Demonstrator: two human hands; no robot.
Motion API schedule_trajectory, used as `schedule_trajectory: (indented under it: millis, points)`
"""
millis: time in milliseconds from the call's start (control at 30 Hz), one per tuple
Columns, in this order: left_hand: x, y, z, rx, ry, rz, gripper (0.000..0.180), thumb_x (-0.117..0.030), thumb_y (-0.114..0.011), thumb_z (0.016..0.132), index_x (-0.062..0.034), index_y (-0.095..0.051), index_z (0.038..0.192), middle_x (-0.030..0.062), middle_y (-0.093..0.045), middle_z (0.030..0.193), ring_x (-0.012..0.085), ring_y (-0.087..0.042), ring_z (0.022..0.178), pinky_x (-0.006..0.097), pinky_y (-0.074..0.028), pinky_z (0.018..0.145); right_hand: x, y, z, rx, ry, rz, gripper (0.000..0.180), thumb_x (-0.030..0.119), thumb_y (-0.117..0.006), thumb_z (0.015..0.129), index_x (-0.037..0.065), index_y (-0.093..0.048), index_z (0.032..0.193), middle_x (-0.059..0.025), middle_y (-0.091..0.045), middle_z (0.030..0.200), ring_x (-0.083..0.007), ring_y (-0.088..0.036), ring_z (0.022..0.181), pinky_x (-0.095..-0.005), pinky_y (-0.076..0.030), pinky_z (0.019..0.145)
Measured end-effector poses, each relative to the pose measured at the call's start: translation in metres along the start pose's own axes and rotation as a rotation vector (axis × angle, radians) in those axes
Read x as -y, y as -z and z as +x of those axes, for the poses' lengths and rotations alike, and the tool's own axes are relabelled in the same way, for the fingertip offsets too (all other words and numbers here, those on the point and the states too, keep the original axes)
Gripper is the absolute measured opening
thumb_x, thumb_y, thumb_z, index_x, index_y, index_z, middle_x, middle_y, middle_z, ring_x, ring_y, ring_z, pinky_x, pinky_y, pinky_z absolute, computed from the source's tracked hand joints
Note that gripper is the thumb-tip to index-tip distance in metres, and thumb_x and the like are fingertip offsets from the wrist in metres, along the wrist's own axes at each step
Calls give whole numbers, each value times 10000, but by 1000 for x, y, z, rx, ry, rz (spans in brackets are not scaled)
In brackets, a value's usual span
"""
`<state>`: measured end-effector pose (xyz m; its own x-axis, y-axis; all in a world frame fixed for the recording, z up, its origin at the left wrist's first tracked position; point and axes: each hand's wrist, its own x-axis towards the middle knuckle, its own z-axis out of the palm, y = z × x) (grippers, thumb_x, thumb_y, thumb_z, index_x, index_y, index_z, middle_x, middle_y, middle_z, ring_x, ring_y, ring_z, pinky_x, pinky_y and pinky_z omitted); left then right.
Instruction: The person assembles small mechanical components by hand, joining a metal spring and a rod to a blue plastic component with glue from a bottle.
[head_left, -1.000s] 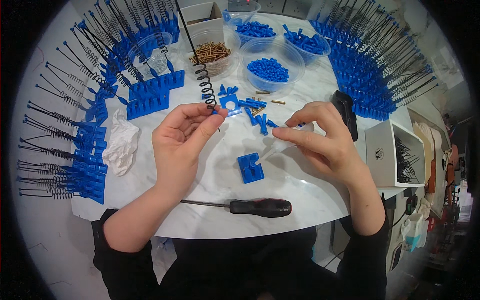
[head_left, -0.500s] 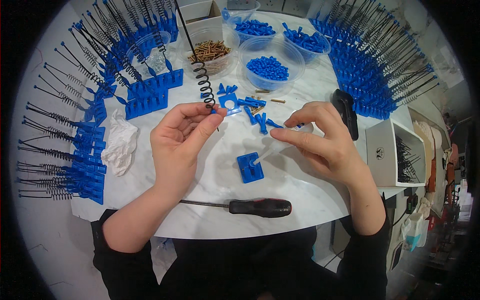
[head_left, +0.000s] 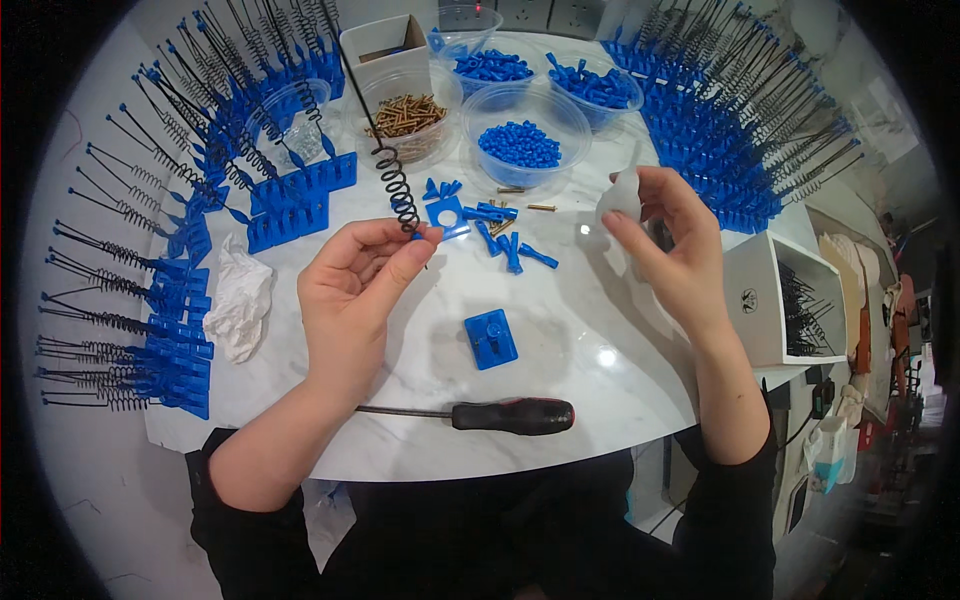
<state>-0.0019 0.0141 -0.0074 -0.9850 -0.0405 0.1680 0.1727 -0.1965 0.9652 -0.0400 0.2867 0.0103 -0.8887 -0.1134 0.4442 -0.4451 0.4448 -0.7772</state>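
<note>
Mostly ones

One left hand [head_left: 342, 285], one right hand [head_left: 685, 240]; one held coil-spring rod [head_left: 397, 185]; one squeeze bottle [head_left: 622, 196]; one lone blue base [head_left: 490, 348]; one holed blue plate [head_left: 434, 209]; one screwdriver [head_left: 513, 416]; one crumpled tissue [head_left: 240, 302]; one screw tub [head_left: 428, 150]; one bead tub [head_left: 574, 125]; two open white boxes [head_left: 752, 325]

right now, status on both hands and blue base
Left hand pinching black coiled wire. Right hand gripping white bottle. Blue base untouched on table; screwdriver on its near side.
</note>
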Motion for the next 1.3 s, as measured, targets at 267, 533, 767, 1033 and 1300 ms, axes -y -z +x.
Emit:
schedule_trajectory:
  millis: [267,533,767,1033,1300]
  points:
    - [-1,-2,-1,23,-9,-17,160,7,-657,867,22,-602,1016,129,-682,1016,154,-646,942,267,-494,876,-24,-9,0,-15,-55,-140,353,77,-756,750,-24,-583,1041,-110,-653,889,-181,-636,783,-293,-509,735]
    - [-3,-4,-2,41,-13,-17,178,33,-658,856,31,-602,1024,131,-683,1000,148,-649,921,254,-500,846,-19,-8,3,26,-67,-252,437,103,-798,712,-10,-576,1070,-124,-646,874,-215,-637,804,-311,-518,744]
    - [-4,-4,-3,33,-20,-12,179,23,-672,849,29,-609,1017,125,-687,993,141,-651,910,248,-500,838,5,3,3,-118,114,-313,588,131,-834,669,7,-537,1161,-116,-621,997,-210,-605,858,-324,-488,798]
    - [-9,-7,-11,155,-88,81,182,-5,-696,832,12,-640,1004,98,-698,966,124,-655,874,256,-506,833,65,-17,0,-34,411,-79,289,38,-742,768,2,-636,1035,-82,-628,906,-142,-573,735,-245,-449,623]
    - [-11,-5,-11,167,-194,110,251,-14,-733,804,-26,-529,950,69,-677,901,118,-658,868,268,-521,807,75,-56,3,354,79,306,246,86,-696,841,-13,-632,1057,-72,-622,973,-86,-571,791,-234,-475,694]
